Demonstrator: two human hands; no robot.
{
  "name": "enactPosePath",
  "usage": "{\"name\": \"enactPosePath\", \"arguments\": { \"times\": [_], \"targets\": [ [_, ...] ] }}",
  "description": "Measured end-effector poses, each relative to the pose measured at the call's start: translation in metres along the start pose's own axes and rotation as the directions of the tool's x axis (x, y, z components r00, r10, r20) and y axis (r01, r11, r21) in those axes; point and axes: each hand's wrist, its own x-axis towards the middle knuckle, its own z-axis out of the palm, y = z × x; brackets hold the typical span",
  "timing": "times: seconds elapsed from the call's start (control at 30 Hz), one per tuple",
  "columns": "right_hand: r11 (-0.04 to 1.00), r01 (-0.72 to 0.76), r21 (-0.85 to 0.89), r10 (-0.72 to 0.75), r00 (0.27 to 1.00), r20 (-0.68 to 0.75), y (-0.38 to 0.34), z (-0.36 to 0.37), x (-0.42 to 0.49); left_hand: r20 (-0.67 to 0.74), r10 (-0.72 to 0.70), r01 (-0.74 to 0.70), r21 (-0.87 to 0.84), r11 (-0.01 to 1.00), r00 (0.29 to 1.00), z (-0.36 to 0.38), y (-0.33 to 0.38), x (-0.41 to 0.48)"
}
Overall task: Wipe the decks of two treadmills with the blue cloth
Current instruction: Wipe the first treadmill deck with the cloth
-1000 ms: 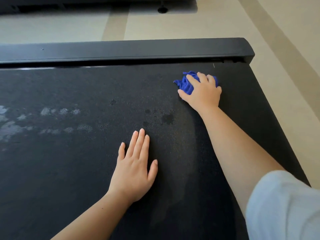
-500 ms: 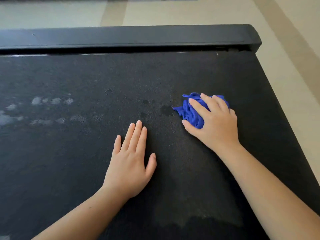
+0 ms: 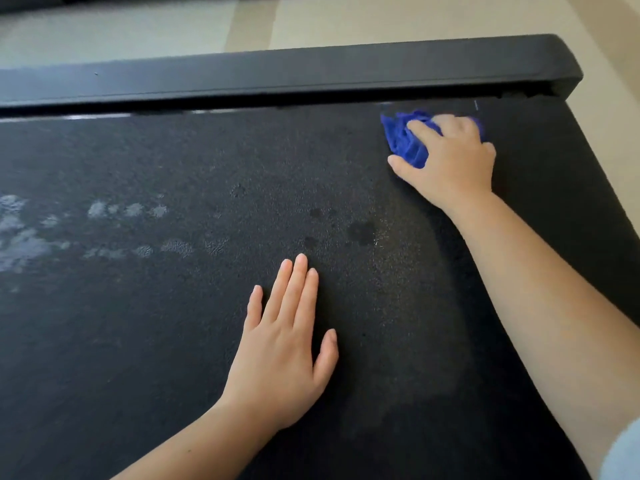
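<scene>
Right hand [image 3: 450,161] is up at the far right corner of the treadmill deck [image 3: 173,323], fingers curled over the blue cloth [image 3: 405,140] and thumb tucked against its near edge, clamping it down on the black surface. The cloth is a crumpled wad just beside the black side rail [image 3: 277,77]. Only the part poking out left of the knuckles shows, and that part runs longer from the rail towards the thumb, with a loose corner pointing up and left at the rail. The rest is hidden under the palm.

Left hand [image 3: 284,348] lies flat on the deck, well apart from the cloth, with fingers straight and together, thumb splayed, holding nothing. Fingertips point towards the rail.

Pale smudges [image 3: 20,237] streak the deck's left side, and a few dark spots [image 3: 360,232] sit between the two hands. A light sleeve [image 3: 623,452] peeks in at the bottom right, and pale floor [image 3: 138,26] lies beyond the rail.
</scene>
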Motion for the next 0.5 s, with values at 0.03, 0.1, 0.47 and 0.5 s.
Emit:
{"name": "enactPosePath", "arguments": {
  "times": [0.03, 0.1, 0.47, 0.5],
  "targets": [
    [0.999, 0.042, 0.011, -0.042, 0.999, -0.028, 0.002, -0.004, -0.029, -0.002, 0.001, -0.001, 0.003, 1.0, 1.0, 0.0, 0.0, 0.0],
    [0.991, 0.13, 0.027, -0.127, 0.985, -0.114, 0.004, -0.014, -0.092, 0.003, 0.003, -0.003, 0.008, 1.0, 1.0, -0.001, 0.001, 0.001],
    [0.989, 0.145, 0.028, -0.143, 0.987, -0.073, -0.007, 0.001, -0.047, -0.004, 0.007, -0.007, 0.014, 1.0, 1.0, 0.0, 0.0, 0.001],
    [0.995, 0.099, 0.031, -0.098, 0.994, -0.04, -0.01, 0.005, -0.023, -0.005, 0.007, -0.007, 0.015, 1.0, 1.0, 0.0, 0.0, 0.001]
  ]
}}
